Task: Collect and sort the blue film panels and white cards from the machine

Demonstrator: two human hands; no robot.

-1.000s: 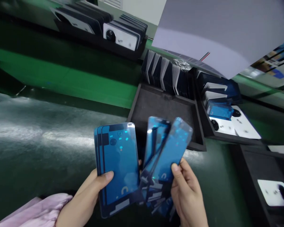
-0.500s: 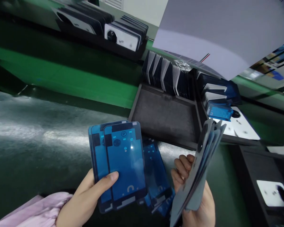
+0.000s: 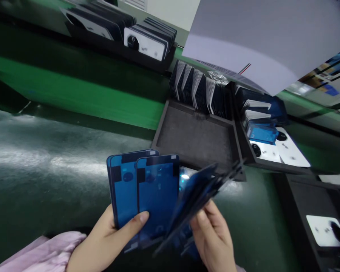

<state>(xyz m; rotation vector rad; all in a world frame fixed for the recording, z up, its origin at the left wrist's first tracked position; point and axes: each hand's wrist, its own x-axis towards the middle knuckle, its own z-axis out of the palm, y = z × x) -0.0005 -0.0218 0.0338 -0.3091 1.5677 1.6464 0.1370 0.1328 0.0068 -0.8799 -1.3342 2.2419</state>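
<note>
Our left hand (image 3: 107, 236) has its grip clamped on fanned blue panels (image 3: 158, 192) above the worktop (image 3: 260, 215), their long axes pointing away from us, towards the black tray (image 3: 198, 136). Our right hand (image 3: 215, 234) pinches a second stack (image 3: 197, 192), slanting up rightward. That stack is blurred, and most left fingers are hidden. Half a second ago, the right stack stood steeper, farther right, showing a pale face.

Factory bench (image 3: 45, 185): blk trays (image 3: 198, 136), phone backs (image 3: 158, 189) in qty.
</note>
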